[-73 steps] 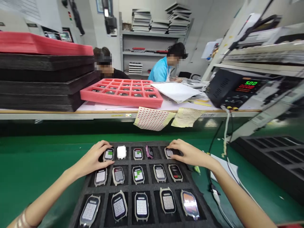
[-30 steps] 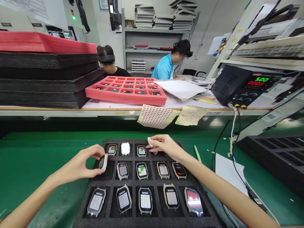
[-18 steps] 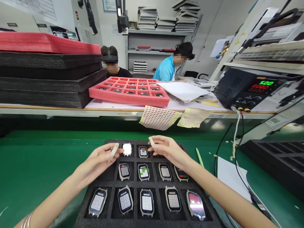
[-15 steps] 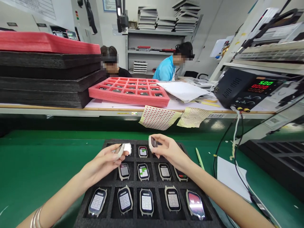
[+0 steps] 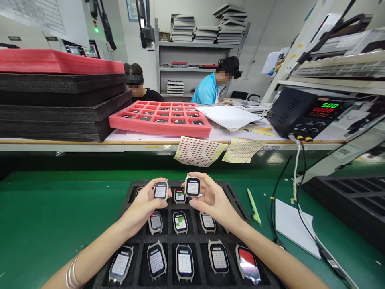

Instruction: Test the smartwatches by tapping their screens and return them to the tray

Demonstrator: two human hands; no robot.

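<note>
A black foam tray [image 5: 138, 277] lies on the green belt in front of me, its pockets filled with several smartwatch bodies with lit screens. My left hand [image 5: 141, 206] holds one watch body [image 5: 161, 190] upright above the tray's far rows, screen facing me. My right hand [image 5: 212, 198] holds a second watch body [image 5: 192, 186] beside it, also screen toward me. The two watches are a short gap apart, above the pocketed watches [image 5: 179, 222].
A green pen [image 5: 252, 204] and white paper [image 5: 296, 233] lie right of the tray, with cables beside them. Behind stand a pink foam tray [image 5: 159, 126], stacked black foam trays [image 5: 54, 104], sticker sheets [image 5: 197, 152] and a power supply [image 5: 303, 114]. Two people sit at the far bench.
Both hands lifted a watch body each from the tray's far rows, raised them and turned the screens toward me, bringing them side by side.
</note>
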